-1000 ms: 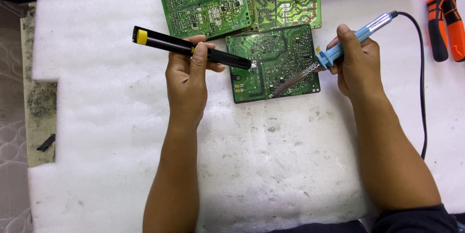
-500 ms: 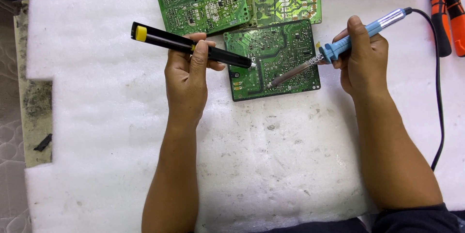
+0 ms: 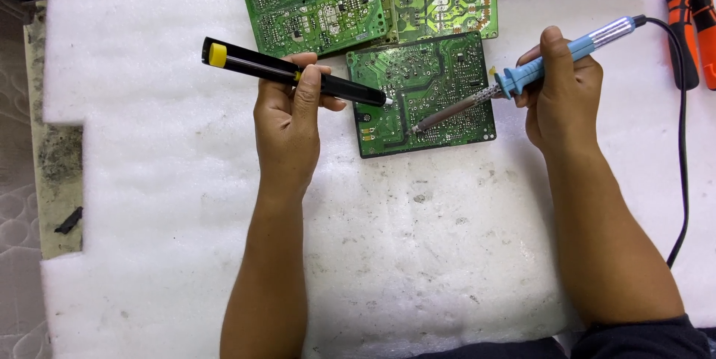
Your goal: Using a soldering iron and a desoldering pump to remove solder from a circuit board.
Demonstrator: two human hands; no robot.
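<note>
Desoldering is under way on a small green circuit board [image 3: 425, 94] lying on the white foam surface [image 3: 164, 180]. The right hand [image 3: 563, 90] grips a blue soldering iron [image 3: 522, 79], tip on the board; the left hand [image 3: 287, 117] grips a black solder sucker [image 3: 291, 72], nozzle at the board's left edge, needing steadiness.

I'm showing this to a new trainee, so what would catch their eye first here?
Most striking are the green boards at top centre on white foam. The left hand holds a black pump with a yellow end, tip at the front board's left edge. The right hand holds a blue iron, tip on that board.
</note>
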